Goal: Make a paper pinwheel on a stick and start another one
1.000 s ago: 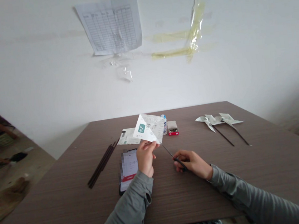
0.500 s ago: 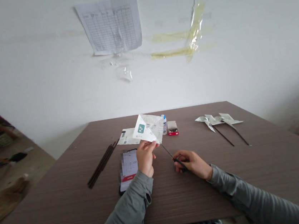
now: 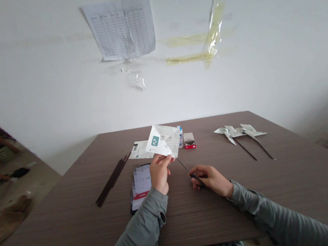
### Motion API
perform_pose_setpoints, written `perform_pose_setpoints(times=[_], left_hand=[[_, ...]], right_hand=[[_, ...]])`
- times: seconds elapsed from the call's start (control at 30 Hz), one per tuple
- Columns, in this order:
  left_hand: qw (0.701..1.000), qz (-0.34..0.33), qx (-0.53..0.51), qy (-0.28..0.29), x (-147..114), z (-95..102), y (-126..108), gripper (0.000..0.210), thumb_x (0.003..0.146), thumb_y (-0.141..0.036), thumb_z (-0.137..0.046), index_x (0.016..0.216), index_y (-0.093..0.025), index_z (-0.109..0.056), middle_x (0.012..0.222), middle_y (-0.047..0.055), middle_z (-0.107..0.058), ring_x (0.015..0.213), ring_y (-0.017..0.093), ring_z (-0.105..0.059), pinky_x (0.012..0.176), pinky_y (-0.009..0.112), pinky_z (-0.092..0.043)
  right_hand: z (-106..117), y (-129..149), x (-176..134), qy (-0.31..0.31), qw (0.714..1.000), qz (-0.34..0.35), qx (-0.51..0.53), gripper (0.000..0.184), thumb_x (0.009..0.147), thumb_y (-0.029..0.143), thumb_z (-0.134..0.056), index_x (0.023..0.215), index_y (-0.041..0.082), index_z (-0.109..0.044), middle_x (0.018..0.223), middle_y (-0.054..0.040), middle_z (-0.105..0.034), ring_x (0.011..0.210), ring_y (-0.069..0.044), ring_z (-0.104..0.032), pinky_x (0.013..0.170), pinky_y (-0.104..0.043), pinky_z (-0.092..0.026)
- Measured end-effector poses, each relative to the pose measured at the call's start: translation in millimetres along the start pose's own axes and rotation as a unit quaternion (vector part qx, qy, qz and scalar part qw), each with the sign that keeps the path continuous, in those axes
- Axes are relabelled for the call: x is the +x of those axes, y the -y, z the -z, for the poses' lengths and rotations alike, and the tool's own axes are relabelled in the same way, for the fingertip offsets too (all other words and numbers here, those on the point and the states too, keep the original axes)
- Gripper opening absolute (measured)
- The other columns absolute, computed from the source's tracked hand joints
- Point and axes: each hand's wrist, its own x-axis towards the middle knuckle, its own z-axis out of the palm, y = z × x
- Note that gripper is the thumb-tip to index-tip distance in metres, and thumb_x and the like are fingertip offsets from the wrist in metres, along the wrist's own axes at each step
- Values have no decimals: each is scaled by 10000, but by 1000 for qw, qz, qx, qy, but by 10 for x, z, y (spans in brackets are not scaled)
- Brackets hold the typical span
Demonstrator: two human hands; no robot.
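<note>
While the left hand (image 3: 159,175) pinches the lower corner of a creased, printed white paper (image 3: 164,140) between thumb and fingers, the right hand (image 3: 210,179) is curled around the dark handles of some scissors (image 3: 183,166), so both are pretty busy in the head view. Paper's held up over the middle of the tabletop (image 3: 228,218), with the blades reaching its bottom corner; can't tell if they're actually cutting. Phone's (image 3: 142,182) just left of the left hand, dark sticks (image 3: 113,180) beyond that, and two paper pinwheels (image 3: 252,130) lie well off to the right.
</note>
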Motion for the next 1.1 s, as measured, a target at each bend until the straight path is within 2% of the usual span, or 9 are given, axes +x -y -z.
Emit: perform_pose_setpoints(times=[0.23, 0.57, 0.87, 1.1], left_hand=[[1000, 0, 9, 5, 15, 17, 11, 246, 779, -260, -1006, 874, -232, -781, 961, 97, -941, 919, 291, -953, 496, 195, -310], [1000, -3, 4, 14, 34, 30, 41, 305, 749, -304, -1036, 884, -234, -772, 950, 91, -935, 908, 294, -960, 492, 191, -297], [1000, -3, 1, 13, 18, 24, 13, 343, 706, -339, -1046, 870, -232, -765, 964, 97, -939, 891, 290, -955, 497, 199, -296], [1000, 2, 8, 7, 8, 8, -18, 348, 715, -329, -1054, 861, -230, -753, 979, 106, -941, 886, 287, -953, 491, 202, -292]], right_hand=[[-13, -8, 6, -9, 1000, -2, 6, 688, 833, 841, -1092, 1066, 262, -802, 782, -52, -887, 687, -235, -749, 755, -418, -634], [-22, 5, 8, -11, 1000, -7, 4, 679, 794, 832, -1102, 1046, 277, -802, 750, -22, -865, 677, -226, -734, 770, -411, -628], [-34, 42, -10, -17, 1000, 2, -16, 608, 836, 781, -1076, 1045, 280, -804, 743, -29, -851, 687, -248, -737, 785, -438, -645], [-33, 72, -22, -19, 1000, -5, -19, 627, 816, 795, -1082, 1051, 284, -806, 771, -43, -861, 699, -265, -751, 797, -452, -667]])
